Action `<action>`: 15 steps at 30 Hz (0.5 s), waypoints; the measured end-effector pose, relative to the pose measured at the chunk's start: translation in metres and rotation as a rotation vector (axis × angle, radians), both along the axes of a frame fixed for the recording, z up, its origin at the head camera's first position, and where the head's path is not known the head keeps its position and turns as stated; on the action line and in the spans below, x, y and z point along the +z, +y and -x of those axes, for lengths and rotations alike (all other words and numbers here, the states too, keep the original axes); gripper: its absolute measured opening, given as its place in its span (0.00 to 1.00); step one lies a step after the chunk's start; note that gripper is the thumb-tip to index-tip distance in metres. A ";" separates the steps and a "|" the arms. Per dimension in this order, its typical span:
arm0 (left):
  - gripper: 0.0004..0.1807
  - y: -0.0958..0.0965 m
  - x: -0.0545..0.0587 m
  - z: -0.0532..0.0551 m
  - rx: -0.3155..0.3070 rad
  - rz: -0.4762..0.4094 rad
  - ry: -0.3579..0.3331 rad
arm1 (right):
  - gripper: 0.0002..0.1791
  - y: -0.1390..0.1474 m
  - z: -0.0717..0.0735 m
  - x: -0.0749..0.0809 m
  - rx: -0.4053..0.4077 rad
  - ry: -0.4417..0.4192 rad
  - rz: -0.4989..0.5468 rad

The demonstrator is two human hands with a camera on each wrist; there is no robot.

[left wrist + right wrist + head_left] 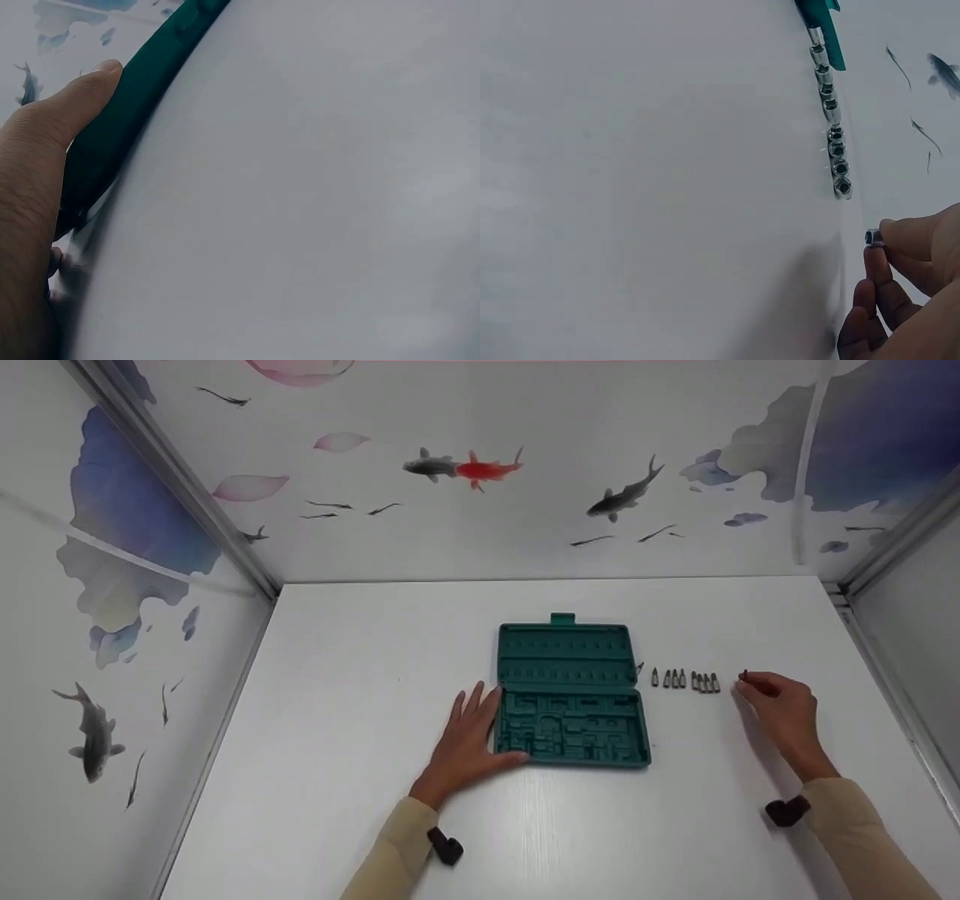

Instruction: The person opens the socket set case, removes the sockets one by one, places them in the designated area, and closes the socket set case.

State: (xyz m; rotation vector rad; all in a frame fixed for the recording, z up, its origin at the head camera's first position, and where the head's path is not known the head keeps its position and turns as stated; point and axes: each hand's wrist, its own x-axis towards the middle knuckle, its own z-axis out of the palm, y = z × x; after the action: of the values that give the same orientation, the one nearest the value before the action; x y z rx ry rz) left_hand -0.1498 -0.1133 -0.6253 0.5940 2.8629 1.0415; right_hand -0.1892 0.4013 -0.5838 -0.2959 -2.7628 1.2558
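A green plastic tool case (574, 727) lies unfolded on the white table, its molded recesses facing up. My left hand (469, 735) rests against its left side with the fingers spread and fairly straight, and the thumb touches the front rim. In the left wrist view that thumb (86, 94) lies along the case's green edge (127, 105). My right hand (784, 716) pinches a small metal socket (873, 238) between thumb and fingertips, right of the row. Several more sockets (838, 148) stand in a line running from the case toward that hand.
The white table (360, 675) meets a back wall (525, 540) printed with fish and petals. A side wall (45, 600) rises at the left, another at the right. The case's latch tab (562, 619) points toward the back.
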 end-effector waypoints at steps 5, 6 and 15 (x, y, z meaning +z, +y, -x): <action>0.67 0.000 -0.002 0.000 -0.001 0.013 0.002 | 0.24 -0.006 0.001 -0.003 0.035 -0.014 -0.045; 0.67 0.000 -0.003 0.000 -0.005 0.018 0.006 | 0.24 -0.007 0.001 -0.004 0.038 -0.020 -0.051; 0.67 -0.001 -0.007 0.003 -0.019 0.020 0.019 | 0.23 -0.012 0.006 -0.006 0.018 -0.033 -0.086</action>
State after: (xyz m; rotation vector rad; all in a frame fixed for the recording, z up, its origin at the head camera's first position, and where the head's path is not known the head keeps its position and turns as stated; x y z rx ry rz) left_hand -0.1527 -0.1143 -0.6324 0.6322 2.8746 1.0091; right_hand -0.1953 0.3891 -0.5894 -0.2874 -2.8439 1.1423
